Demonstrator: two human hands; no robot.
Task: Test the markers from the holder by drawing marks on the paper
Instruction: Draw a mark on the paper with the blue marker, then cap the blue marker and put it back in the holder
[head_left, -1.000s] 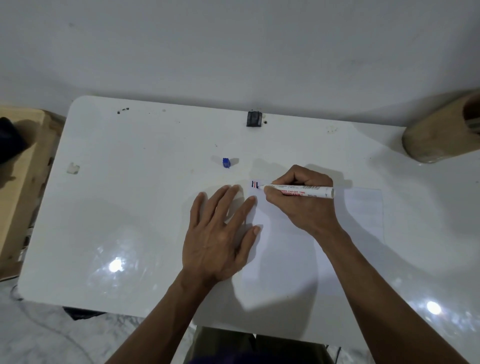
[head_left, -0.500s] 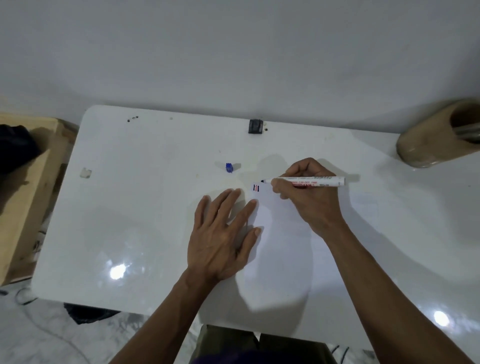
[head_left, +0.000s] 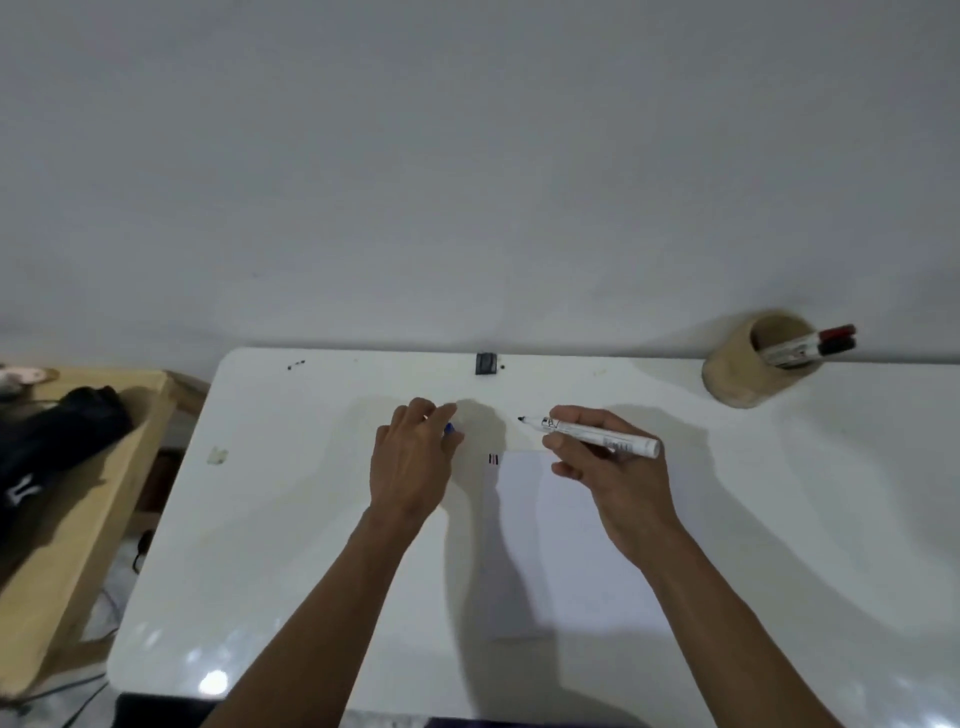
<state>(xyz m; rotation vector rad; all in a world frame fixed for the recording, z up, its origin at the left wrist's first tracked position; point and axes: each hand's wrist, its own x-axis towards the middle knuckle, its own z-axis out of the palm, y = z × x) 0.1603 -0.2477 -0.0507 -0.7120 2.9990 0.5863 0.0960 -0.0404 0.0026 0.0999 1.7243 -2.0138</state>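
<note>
Now right hand (head_left: 613, 467) clamps uncapped marker (head_left: 597, 434) above far edge of paper (head_left: 561, 545), long axis level, tip pointing left. Left hand (head_left: 413, 462) pinches blue cap (head_left: 449, 428) just left of tip; likely recapping. Holder (head_left: 743, 374) far right on table (head_left: 270, 519).

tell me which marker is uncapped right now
The marker held in the right hand: its dark tip is bare and points left. The markers in the holder at the back right keep their red and black caps.
</note>
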